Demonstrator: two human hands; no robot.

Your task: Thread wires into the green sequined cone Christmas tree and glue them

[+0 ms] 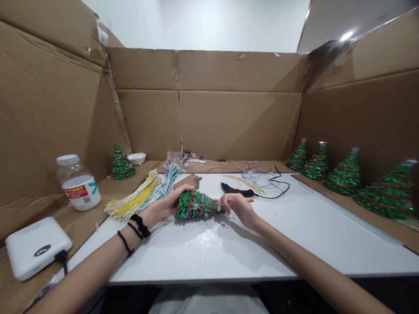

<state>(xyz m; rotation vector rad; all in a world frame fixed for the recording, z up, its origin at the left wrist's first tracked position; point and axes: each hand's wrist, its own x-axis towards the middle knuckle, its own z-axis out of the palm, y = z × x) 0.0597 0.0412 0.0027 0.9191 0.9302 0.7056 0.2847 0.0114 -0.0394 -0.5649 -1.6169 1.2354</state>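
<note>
A green glittery cone tree with red bands (196,205) lies on its side just above the white table (294,244). My left hand (166,203) grips its wide base end. My right hand (237,206) pinches its narrow tip. A black glue gun (236,189) lies right behind my right hand, its cord running off to the right. Bundles of yellow and green-white wires (140,198) fan out beside my left hand.
Several finished green trees (343,176) stand along the right cardboard ledge, one more tree (121,163) at back left beside a small white bowl (136,158). A plastic jar (78,182) and a white box with a cable (34,246) sit left. Cardboard walls (238,113) enclose the table.
</note>
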